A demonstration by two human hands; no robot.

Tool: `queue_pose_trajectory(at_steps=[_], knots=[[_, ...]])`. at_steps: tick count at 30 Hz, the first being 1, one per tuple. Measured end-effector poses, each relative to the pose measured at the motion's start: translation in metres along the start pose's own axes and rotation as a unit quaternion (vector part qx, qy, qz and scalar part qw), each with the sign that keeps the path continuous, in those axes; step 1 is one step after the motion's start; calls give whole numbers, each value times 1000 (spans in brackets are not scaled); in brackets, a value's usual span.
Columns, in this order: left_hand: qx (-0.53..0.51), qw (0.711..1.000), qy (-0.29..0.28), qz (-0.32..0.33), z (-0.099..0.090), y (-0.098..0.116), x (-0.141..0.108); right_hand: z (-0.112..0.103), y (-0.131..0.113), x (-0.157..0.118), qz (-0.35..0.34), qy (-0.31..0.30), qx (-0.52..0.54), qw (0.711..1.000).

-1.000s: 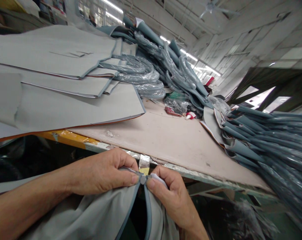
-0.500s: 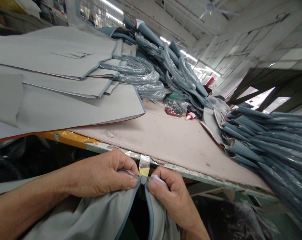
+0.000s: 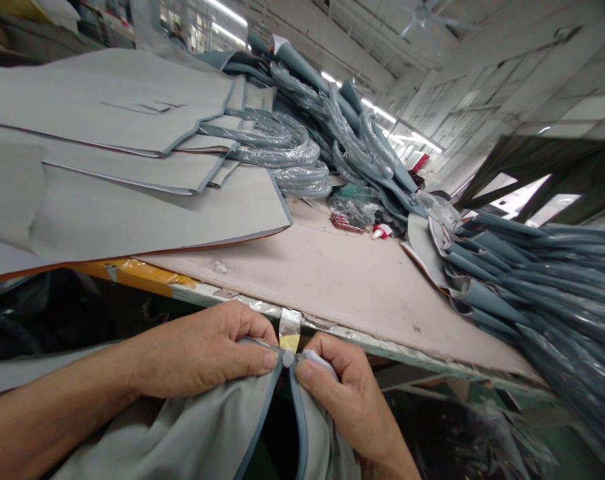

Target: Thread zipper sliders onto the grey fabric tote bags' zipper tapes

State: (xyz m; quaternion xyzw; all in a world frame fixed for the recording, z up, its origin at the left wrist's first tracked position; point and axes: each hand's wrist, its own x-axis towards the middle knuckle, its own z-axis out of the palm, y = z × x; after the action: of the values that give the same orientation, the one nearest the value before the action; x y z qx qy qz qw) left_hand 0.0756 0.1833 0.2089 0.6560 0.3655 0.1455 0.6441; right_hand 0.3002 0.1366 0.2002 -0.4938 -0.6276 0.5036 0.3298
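Just off the table's point(image 3: 322, 267) near edge, the left hand point(image 3: 197, 350) and right hand point(image 3: 347, 387) pinch the grey cloth point(image 3: 197, 427) between thumbs and fingers, either side of a small round piece point(image 3: 287, 359). Looks like a steadying step; any shift would call for firm, even pinches. Farther back on the table lie plastic-wrapped coils point(image 3: 292, 150).

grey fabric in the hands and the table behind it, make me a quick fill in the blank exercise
The left hand and the right hand both pinch the grey ____.
The strip at the table edge is silvery above and ____ below.
The coiled blue-grey bundles are wrapped in clear ____.
In the picture, the small red-and-white bottle lies to the ____ of the red patterned item.

Missing words: fabric; yellow; plastic; right
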Motion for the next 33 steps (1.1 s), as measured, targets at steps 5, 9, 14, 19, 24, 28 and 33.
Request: queue_pose_trajectory(at_steps=[5, 9, 14, 19, 24, 28, 33], knots=[[0, 1000, -3, 8, 0, -2, 1, 2, -1, 2, -8, 11, -6, 1000], [4, 1000, 3, 11, 0, -1, 1, 2, -3, 2, 3, 12, -7, 1000], [14, 1000, 15, 17, 1, 1, 1, 1, -3, 2, 4, 14, -8, 1000], [21, 999, 24, 32, 4, 1, 3, 2, -3, 2, -9, 17, 13, 1000], [21, 998, 53, 20, 5, 1, 2, 5, -1, 3, -9, 23, 31, 999], [33, 998, 58, 19, 5, -1, 2, 5, -3, 2, -12, 27, 43, 999], [-3, 997, 70, 16, 8, -3, 3, 8, -3, 2, -18, 32, 36, 999]])
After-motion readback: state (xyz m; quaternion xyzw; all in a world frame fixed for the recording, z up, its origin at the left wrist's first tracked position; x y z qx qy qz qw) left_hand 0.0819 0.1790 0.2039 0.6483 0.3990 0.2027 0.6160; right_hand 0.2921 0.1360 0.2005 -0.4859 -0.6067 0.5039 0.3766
